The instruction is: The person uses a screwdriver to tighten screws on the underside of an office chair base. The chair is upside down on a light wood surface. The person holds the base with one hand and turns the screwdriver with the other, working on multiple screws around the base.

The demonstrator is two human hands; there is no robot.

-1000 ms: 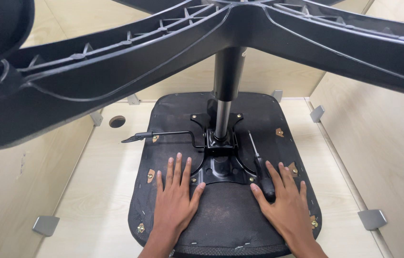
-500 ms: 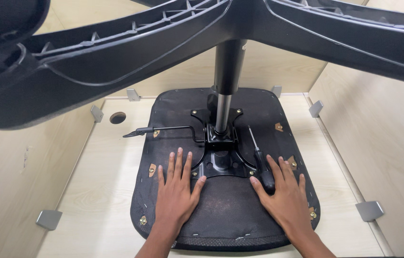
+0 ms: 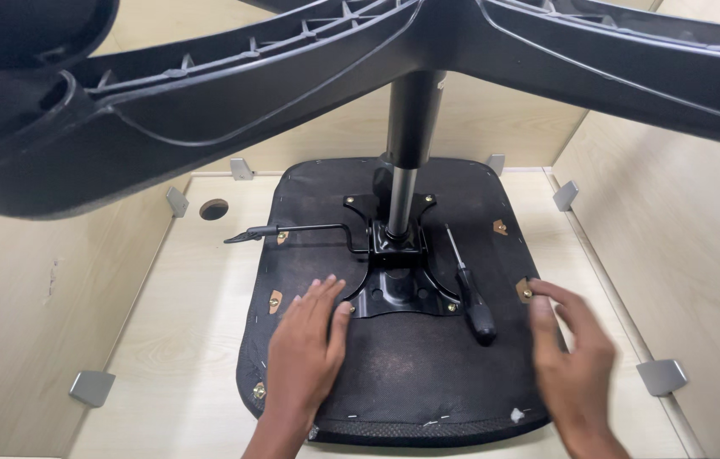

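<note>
Upturned chair seat [image 3: 394, 382], black underside facing up, lies on a pale wooden surface [image 3: 181, 323]. Left hand [image 3: 309, 353] rests flat on it, fingers spread, beside the mounting plate [image 3: 398, 289]. Right hand [image 3: 572, 357], fingers loosely open, hovers near a black-handled screwdriver [image 3: 470, 297].

I see a light wooden surface [image 3: 181, 340] closed in by pale wooden walls [image 3: 19, 289] on the left, back and right. Grey metal brackets [image 3: 92, 387] join the walls to the surface. Near the back left corner, a round hole [image 3: 213, 209] is cut. The light is even and soft.
</note>
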